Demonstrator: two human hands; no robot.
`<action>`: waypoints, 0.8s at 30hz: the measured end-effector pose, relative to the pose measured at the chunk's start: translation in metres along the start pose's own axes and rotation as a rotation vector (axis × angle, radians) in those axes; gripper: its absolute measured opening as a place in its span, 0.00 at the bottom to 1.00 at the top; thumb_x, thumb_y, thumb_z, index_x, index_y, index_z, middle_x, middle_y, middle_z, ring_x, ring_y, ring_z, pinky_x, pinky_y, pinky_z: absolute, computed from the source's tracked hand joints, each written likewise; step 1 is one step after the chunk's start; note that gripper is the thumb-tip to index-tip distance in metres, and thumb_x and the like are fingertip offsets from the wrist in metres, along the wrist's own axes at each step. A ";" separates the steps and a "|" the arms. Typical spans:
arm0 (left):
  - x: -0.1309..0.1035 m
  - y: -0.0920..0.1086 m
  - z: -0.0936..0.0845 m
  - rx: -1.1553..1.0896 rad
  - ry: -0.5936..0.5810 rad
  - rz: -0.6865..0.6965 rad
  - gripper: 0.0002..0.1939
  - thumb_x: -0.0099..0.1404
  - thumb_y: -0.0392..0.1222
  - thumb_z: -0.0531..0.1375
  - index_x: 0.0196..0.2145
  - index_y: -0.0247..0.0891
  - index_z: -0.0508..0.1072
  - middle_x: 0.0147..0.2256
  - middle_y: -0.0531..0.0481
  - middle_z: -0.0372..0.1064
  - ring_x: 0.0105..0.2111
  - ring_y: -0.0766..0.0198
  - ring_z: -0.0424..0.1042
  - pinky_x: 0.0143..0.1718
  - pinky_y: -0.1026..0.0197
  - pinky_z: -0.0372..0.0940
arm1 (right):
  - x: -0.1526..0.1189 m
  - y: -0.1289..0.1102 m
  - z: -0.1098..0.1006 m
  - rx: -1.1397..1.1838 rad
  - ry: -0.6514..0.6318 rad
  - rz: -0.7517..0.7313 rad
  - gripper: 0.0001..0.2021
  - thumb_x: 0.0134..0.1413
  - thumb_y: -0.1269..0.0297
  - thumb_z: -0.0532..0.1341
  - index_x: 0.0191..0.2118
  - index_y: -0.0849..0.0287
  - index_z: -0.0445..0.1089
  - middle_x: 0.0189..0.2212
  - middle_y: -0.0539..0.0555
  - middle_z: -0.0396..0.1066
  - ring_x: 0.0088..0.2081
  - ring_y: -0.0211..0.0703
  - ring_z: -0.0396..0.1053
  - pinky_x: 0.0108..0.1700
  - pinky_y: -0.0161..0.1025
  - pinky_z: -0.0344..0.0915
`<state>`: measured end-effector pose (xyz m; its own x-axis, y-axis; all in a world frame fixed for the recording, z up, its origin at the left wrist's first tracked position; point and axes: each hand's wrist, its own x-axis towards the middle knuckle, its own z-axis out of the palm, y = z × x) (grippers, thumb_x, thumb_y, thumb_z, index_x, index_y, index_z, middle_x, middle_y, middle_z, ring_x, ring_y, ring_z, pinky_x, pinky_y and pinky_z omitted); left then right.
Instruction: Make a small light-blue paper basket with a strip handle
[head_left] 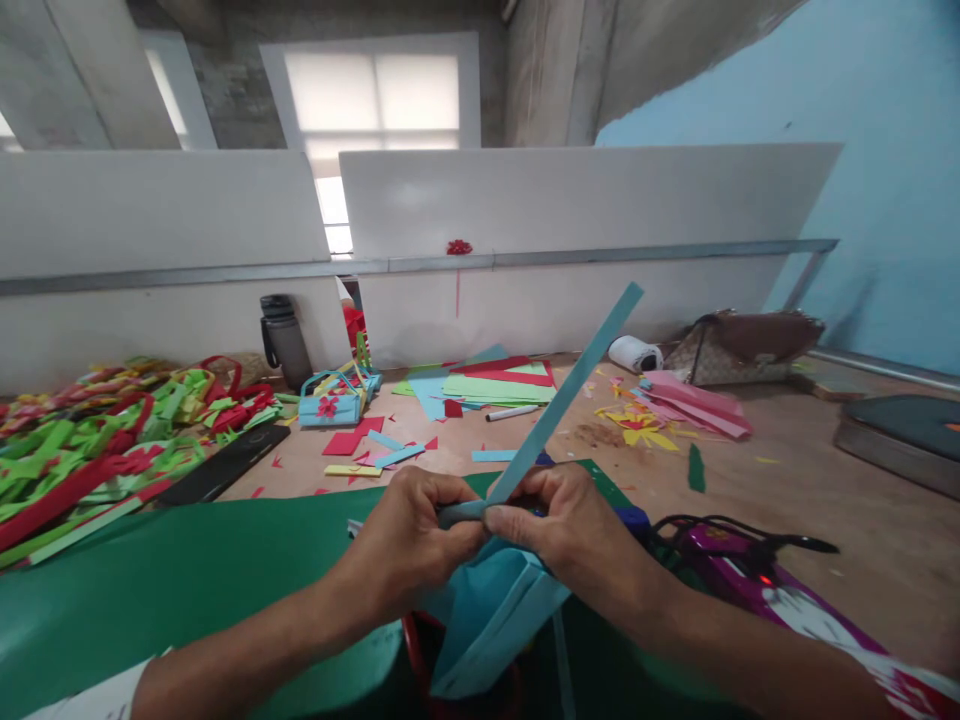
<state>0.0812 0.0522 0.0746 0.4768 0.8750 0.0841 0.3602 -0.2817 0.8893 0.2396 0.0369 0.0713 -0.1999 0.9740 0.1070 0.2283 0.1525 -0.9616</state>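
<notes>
A long light-blue strip (570, 395), paper or felt by its look, slants up and to the right from between my hands. My left hand (420, 530) pinches its lower, bent end between thumb and fingers. Close against it, my right hand (559, 515) grips the strip at the bend. Right under both hands is a light-blue folded piece shaped like a small open bag (495, 615), tilted, its top partly hidden by my fingers. Something dark red shows below that piece, mostly covered.
Green sheeting (225, 560) covers the near table. At left lie a heap of green and red strips (135, 430) and a black phone (225, 465). Beyond stand a dark bottle (285, 340), a small blue bag (330, 405) and coloured sheets (495, 385). A cabled purple power strip (742, 570) lies right.
</notes>
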 end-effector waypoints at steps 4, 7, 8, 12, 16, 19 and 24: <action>0.000 -0.002 0.001 0.002 0.010 0.009 0.08 0.52 0.38 0.56 0.18 0.34 0.66 0.17 0.57 0.51 0.20 0.72 0.49 0.19 0.68 0.46 | -0.001 -0.001 0.000 -0.023 0.015 0.012 0.05 0.40 0.69 0.62 0.27 0.62 0.76 0.26 0.52 0.74 0.28 0.39 0.68 0.29 0.33 0.63; -0.002 -0.002 0.003 -0.002 0.009 -0.009 0.08 0.52 0.38 0.56 0.18 0.34 0.66 0.17 0.58 0.51 0.19 0.72 0.49 0.19 0.68 0.45 | -0.002 -0.002 0.000 -0.008 0.003 -0.001 0.04 0.40 0.69 0.63 0.25 0.61 0.75 0.24 0.50 0.73 0.26 0.37 0.67 0.28 0.32 0.62; -0.003 -0.002 0.003 -0.004 0.010 -0.009 0.08 0.52 0.38 0.57 0.18 0.34 0.65 0.16 0.58 0.50 0.19 0.72 0.48 0.18 0.68 0.44 | -0.003 -0.002 0.000 0.007 0.005 -0.002 0.04 0.41 0.69 0.63 0.25 0.61 0.76 0.23 0.50 0.73 0.26 0.37 0.67 0.27 0.32 0.62; -0.003 -0.001 0.004 -0.017 0.029 0.015 0.12 0.52 0.38 0.58 0.15 0.35 0.61 0.15 0.58 0.49 0.18 0.72 0.47 0.18 0.67 0.44 | -0.004 -0.002 0.000 0.061 0.012 -0.002 0.05 0.43 0.69 0.62 0.26 0.61 0.76 0.22 0.49 0.72 0.25 0.36 0.66 0.26 0.31 0.61; -0.002 -0.001 0.004 -0.104 0.023 -0.009 0.12 0.52 0.41 0.59 0.16 0.34 0.63 0.16 0.58 0.50 0.18 0.72 0.48 0.18 0.67 0.45 | -0.005 -0.002 -0.002 0.008 0.011 -0.047 0.07 0.46 0.71 0.60 0.28 0.60 0.76 0.24 0.49 0.73 0.28 0.36 0.67 0.30 0.32 0.62; -0.002 0.000 0.003 -0.119 0.004 -0.026 0.11 0.53 0.42 0.58 0.18 0.34 0.64 0.17 0.57 0.52 0.18 0.72 0.49 0.18 0.67 0.47 | -0.004 -0.002 -0.003 -0.020 0.004 -0.055 0.08 0.47 0.70 0.59 0.28 0.60 0.76 0.24 0.49 0.73 0.28 0.36 0.67 0.30 0.31 0.61; -0.003 0.004 0.001 0.034 0.017 0.035 0.12 0.55 0.40 0.56 0.17 0.34 0.63 0.17 0.57 0.50 0.19 0.72 0.48 0.19 0.67 0.45 | -0.003 -0.002 -0.004 -0.028 0.002 -0.003 0.06 0.44 0.68 0.60 0.25 0.64 0.74 0.23 0.51 0.72 0.25 0.37 0.65 0.27 0.32 0.60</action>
<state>0.0815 0.0482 0.0773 0.4759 0.8708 0.1231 0.3706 -0.3255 0.8699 0.2440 0.0345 0.0738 -0.1982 0.9739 0.1104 0.2547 0.1599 -0.9537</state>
